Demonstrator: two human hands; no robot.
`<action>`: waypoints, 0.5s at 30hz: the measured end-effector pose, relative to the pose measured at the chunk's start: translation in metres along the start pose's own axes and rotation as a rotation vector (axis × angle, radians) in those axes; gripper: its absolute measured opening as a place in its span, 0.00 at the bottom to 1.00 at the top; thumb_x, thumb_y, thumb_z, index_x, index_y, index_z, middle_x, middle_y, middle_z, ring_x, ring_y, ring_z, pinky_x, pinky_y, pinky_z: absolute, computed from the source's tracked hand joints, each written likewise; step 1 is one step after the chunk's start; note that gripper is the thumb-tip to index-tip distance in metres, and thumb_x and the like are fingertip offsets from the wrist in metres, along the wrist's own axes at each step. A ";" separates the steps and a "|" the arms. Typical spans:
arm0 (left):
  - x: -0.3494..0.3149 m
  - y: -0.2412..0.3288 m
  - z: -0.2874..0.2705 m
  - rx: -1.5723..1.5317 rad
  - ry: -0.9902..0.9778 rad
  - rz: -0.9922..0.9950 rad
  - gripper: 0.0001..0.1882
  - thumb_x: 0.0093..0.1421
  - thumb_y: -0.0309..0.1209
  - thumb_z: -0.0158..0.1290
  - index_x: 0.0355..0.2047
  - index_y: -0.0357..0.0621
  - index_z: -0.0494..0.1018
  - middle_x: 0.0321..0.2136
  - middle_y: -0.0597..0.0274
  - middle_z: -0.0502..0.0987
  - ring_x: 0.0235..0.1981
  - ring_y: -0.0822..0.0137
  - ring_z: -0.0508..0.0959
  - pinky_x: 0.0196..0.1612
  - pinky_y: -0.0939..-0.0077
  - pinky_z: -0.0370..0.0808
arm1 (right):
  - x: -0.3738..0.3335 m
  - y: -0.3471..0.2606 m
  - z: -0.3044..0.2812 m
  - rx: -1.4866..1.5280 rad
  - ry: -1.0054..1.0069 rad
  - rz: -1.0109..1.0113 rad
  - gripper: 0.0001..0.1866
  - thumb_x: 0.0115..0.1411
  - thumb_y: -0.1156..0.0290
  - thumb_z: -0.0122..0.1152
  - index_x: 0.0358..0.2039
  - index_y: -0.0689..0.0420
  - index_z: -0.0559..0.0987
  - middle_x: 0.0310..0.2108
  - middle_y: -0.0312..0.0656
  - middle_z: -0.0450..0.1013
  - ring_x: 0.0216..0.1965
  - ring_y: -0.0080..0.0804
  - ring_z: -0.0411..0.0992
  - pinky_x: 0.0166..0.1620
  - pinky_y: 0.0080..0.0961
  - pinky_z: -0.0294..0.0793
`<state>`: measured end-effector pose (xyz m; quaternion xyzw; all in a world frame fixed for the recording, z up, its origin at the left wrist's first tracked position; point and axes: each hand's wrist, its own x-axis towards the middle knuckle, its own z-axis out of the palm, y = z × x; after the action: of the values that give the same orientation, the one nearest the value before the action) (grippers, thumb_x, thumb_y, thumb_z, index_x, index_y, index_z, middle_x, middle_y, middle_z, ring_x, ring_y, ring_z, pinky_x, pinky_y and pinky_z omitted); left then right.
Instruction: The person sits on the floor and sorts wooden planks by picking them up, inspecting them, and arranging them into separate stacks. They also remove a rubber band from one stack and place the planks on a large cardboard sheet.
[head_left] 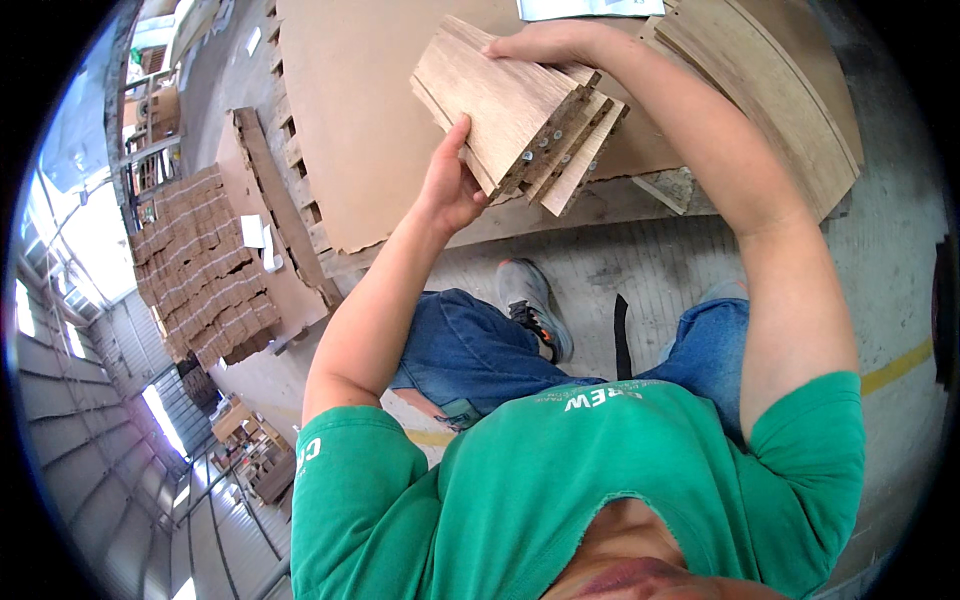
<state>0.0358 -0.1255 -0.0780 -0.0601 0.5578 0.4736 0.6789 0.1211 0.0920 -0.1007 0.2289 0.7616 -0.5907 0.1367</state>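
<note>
A small stack of wood-grain boards [495, 90] is lifted over the cardboard-covered pallet, tilted, with round metal fittings showing in the near ends. My left hand [455, 185] grips the stack's left side, the thumb on the top board's face and the fingers partly hidden underneath. On the far side my right hand [540, 44] is closed over the stack's edge, its fingertips partly out of sight behind the boards. The boards are fanned slightly, so their near ends do not line up.
Brown cardboard [370, 140] covers the pallet in front of me. Longer wood-grain boards [770, 95] lie to the right, near a printed sheet [590, 8]. Bundled cardboard [200, 265] is piled at left. A black strip [622, 335] lies on the floor by my shoe [530, 300].
</note>
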 end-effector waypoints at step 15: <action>0.030 -0.053 -0.001 0.315 0.314 -0.074 0.27 0.65 0.48 0.36 0.53 0.38 0.57 0.42 0.49 0.69 0.39 0.58 0.72 0.41 0.64 0.70 | -0.010 0.069 0.025 -0.460 0.134 -0.090 0.32 0.57 0.45 0.46 0.31 0.67 0.78 0.28 0.57 0.74 0.34 0.49 0.73 0.39 0.37 0.71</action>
<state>0.0706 -0.1382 -0.1266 -0.0467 0.7210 0.3403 0.6018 0.1631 0.0794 -0.1602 0.1963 0.8928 -0.3907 0.1077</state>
